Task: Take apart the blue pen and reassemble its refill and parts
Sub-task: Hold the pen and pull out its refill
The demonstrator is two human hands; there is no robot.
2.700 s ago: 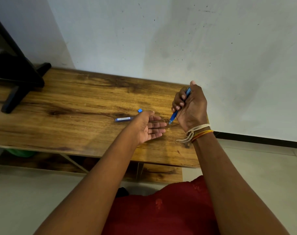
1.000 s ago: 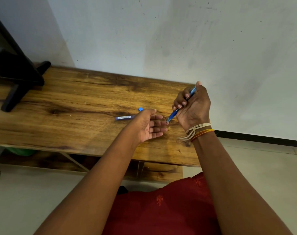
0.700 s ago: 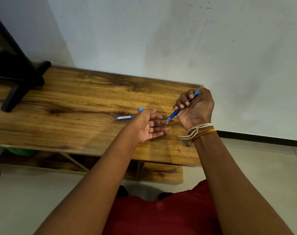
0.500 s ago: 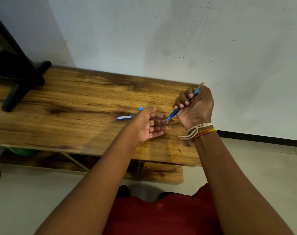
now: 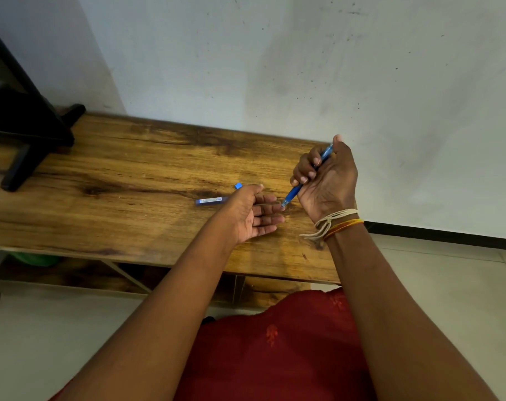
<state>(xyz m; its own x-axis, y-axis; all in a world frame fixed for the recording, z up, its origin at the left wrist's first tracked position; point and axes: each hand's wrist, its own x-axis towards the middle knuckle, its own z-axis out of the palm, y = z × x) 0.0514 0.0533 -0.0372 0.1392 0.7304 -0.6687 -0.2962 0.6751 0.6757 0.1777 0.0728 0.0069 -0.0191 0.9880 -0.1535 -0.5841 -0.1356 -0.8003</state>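
Nearest the camera, a red cloth [image 5: 275,342] is seen low down, between the two arms.

A little farther out, the left hand [image 5: 251,212] is held open over the wooden table [image 5: 116,221]. Its palm is turned up and toward the right, and its fingers are stretched out flat. Nothing is gripped by it.

Just to the right of it, the right hand [image 5: 325,180] is closed around the blue pen [image 5: 304,180]. Threads [image 5: 332,222] are worn on that wrist. The pen is held on a slant. Its top end is pointed up and away, past the thumb. Its tip is pointed down and to the left, at the fingertips [image 5: 278,208] of the open hand. The tip looks to be touching a fingertip, or almost touching; it cannot be told for sure.

So the pen's long line runs from the right hand down toward the left hand. The next move is judged to depend on that line: anything pushed or dropped out of the tip end would be caught by the open hand.

Farther away, behind the left hand, a small blue tube [image 5: 208,201] is lying flat on the table, pointing left to right. A tiny blue piece [image 5: 238,185] is lying just beyond the left thumb. These could be pen parts, but that is a guess.
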